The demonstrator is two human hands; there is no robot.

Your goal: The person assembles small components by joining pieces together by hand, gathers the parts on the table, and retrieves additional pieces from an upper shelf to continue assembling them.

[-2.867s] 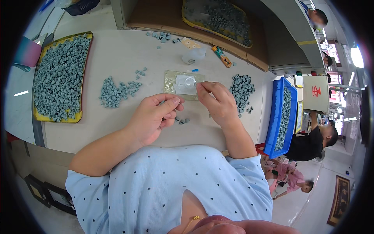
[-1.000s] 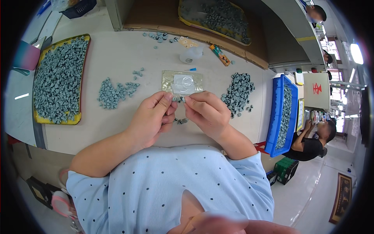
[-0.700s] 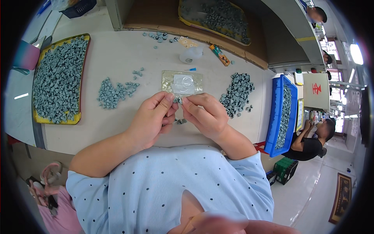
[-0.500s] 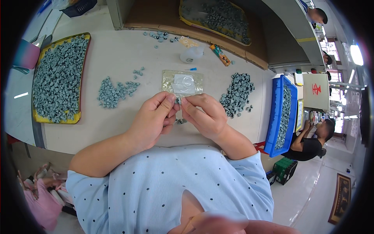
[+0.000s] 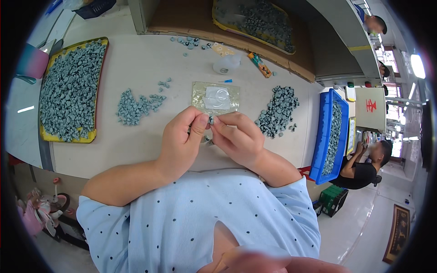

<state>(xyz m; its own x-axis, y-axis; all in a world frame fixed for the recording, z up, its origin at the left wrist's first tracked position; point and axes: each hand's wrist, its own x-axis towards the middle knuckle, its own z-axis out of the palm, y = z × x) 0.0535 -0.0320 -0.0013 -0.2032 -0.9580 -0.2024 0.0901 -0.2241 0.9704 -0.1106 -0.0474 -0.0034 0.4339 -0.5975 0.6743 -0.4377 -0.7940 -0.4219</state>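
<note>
I see both hands meet over the near edge of the pale surface (image 5: 136,59), fingertips drawn together around one small grey-blue part (image 5: 210,119). My left hand (image 5: 182,141) pinches the part from its side with thumb and forefinger closed on it, and my right hand (image 5: 236,139) closes on the same part from the other side, so each grip is shut tight on that one piece, held just above the surface. Just beyond the fingertips lies a clear plastic packet (image 5: 216,97) with a round white piece inside it. To the left of the packet sits a loose heap of grey-blue parts (image 5: 134,107), and to the right a darker heap (image 5: 277,111) of the same kind. Farther left a yellow tray (image 5: 98,82) is filled with more of them, well apart from the hands. At the right edge a blue bin (image 5: 325,132) holds still more. Behind the packet stand a small clear cup (image 5: 226,64) and an orange-and-green tube (image 5: 259,65). Another person in a dark shirt (image 5: 359,166) sits beyond the bin.
</note>
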